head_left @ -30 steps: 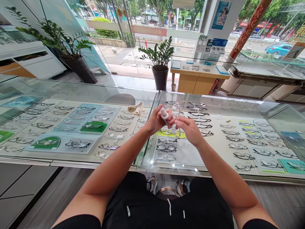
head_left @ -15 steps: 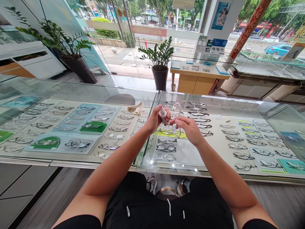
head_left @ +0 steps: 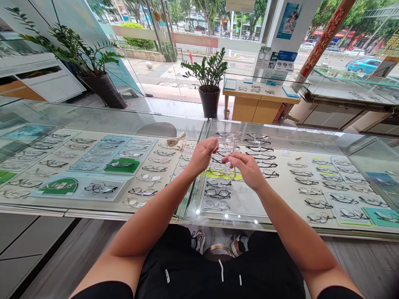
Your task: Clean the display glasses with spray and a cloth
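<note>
My left hand (head_left: 204,153) is closed round a small spray bottle, which its fingers and back almost wholly hide. Beside it, my right hand (head_left: 245,166) pinches a pair of clear-framed glasses (head_left: 230,143) between thumb and fingers. The glasses are turned on their side, one lens above the other, a little to the right of my left hand. Both hands are above the glass display counter (head_left: 193,195), where rows of spectacles lie under the top.
A crumpled beige cloth (head_left: 177,142) lies on the counter to the left of my hands. Several spectacle frames (head_left: 218,193) fill the display case. Beyond stand a potted plant (head_left: 209,99) and a wooden display table (head_left: 257,106).
My left hand has turned over, so the white-topped spray bottle that showed before is now mostly covered. My right hand and the glasses have hardly moved.
</note>
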The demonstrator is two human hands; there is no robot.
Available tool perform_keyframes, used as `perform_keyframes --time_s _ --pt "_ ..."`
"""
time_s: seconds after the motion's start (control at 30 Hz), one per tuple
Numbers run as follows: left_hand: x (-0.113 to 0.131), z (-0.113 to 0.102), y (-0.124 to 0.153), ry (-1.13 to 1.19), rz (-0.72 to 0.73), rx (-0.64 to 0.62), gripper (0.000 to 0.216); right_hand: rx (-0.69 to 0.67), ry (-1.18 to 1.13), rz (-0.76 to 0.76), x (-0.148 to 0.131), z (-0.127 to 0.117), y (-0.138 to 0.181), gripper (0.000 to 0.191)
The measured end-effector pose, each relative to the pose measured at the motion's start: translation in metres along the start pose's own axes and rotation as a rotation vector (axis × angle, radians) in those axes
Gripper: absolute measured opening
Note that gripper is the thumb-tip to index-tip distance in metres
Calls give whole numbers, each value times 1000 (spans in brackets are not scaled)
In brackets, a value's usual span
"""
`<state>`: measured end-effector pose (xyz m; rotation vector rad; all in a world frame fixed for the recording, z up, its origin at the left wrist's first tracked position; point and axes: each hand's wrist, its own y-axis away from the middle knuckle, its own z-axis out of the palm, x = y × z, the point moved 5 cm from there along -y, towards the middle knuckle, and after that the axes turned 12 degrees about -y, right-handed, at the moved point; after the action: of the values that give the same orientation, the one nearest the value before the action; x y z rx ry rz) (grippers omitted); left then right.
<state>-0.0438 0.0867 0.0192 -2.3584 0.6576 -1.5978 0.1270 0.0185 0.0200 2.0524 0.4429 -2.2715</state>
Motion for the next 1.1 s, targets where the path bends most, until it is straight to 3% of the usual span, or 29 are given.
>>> perform_keyframes --time_s 0.27,0.5,0.77,0.83,0.9,1.0,1.1 --pt "3 2 3 -16 21 -40 67 33 -31 -22 -3 -5 -1 30" --pt "8 14 12 -68 31 -244 58 200 -117 -80 -6 -20 -5 30" --pt "13 18 15 -33 48 -369 56 199 -120 -78 -4 -20 -6 28" --pt "10 12 10 -25 40 -302 58 201 -125 -66 -4 -21 -6 29" --pt "2 -1 1 -23 24 -159 57 209 -119 -63 -3 -22 -6 29" --pt "-19 -40 -13 -81 -24 182 44 218 -113 -77 -3 -24 -6 29" --pt "-53 -93 -21 -169 -140 560 23 214 -96 -96 -3 -24 -7 31"
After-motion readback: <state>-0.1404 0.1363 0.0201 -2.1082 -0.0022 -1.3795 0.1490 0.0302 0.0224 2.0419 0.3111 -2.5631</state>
